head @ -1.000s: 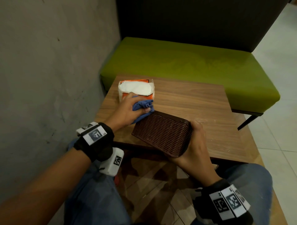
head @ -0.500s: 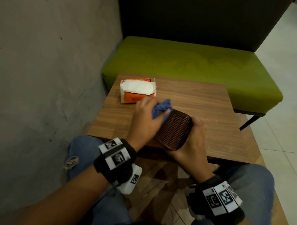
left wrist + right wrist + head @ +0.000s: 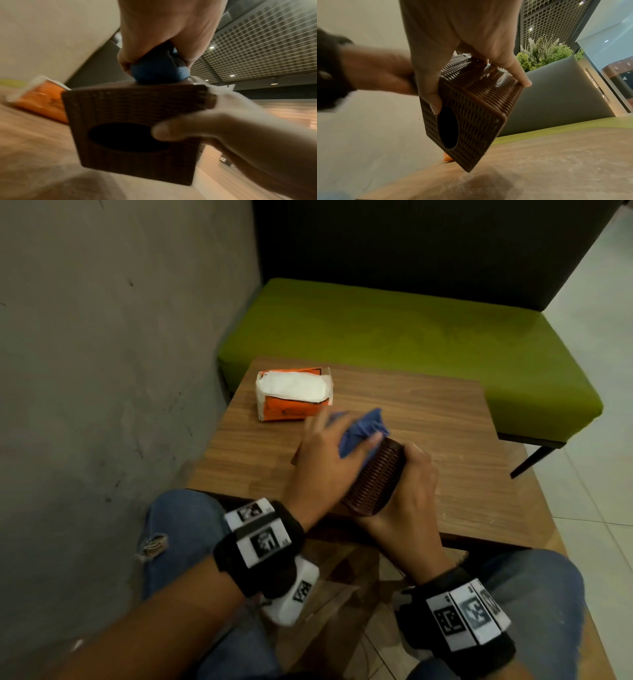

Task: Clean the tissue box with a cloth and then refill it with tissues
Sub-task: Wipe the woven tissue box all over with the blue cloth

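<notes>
Wooden table [image 3: 428, 419] fronts green bench [image 3: 411, 337] beside grey wall [image 3: 102, 354]

Both our hands at work
Our left hand [image 3: 325, 463] grips the cloth [image 3: 363, 429]; our right hand [image 3: 407, 494] clasps the tissue box [image 3: 376, 477], thumb at its opening.

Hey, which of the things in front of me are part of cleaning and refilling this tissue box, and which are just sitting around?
Part of the job:
- brown woven tissue box, held by the right hand
- blue cloth, bunched in the left hand against the box
- orange pack of tissues on the table

Just around:
- green bench
- potted plants behind
</notes>
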`<state>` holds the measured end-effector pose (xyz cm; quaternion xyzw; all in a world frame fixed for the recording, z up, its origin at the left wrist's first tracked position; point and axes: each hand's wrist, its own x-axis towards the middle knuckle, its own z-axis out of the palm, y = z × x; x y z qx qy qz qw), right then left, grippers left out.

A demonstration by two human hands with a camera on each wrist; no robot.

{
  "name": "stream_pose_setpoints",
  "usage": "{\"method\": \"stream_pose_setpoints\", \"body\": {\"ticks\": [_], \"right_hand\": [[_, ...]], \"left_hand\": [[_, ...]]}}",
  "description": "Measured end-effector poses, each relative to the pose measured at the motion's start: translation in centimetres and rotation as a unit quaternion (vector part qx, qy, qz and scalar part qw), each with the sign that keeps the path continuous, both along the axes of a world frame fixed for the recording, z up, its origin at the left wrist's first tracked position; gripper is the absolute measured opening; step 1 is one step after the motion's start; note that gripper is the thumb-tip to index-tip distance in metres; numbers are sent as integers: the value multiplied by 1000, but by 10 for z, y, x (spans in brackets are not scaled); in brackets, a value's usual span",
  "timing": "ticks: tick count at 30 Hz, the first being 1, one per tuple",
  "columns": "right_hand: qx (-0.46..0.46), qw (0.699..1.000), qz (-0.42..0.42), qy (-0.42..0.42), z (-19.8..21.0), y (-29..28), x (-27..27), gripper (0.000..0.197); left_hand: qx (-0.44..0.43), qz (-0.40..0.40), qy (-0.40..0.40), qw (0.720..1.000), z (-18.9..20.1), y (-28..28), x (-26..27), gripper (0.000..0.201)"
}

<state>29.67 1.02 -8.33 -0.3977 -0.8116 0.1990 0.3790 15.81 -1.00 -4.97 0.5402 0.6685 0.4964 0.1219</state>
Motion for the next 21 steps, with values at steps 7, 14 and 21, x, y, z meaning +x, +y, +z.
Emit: {"method": "stream_pose_setpoints", "body": {"ticks": [7, 14, 21], "right_hand": [[-26, 998, 26, 46, 6, 0, 16, 100], [-58, 998, 15, 37, 2, 3, 13, 108], [-114, 991, 30, 63, -3, 11, 35, 108]], "left_hand": [[62, -122, 136, 981, -20, -24, -30, 42], [45, -53, 48, 996, -19, -26, -6, 45], [-60, -46, -26, 997, -33, -29, -46, 31]]}}
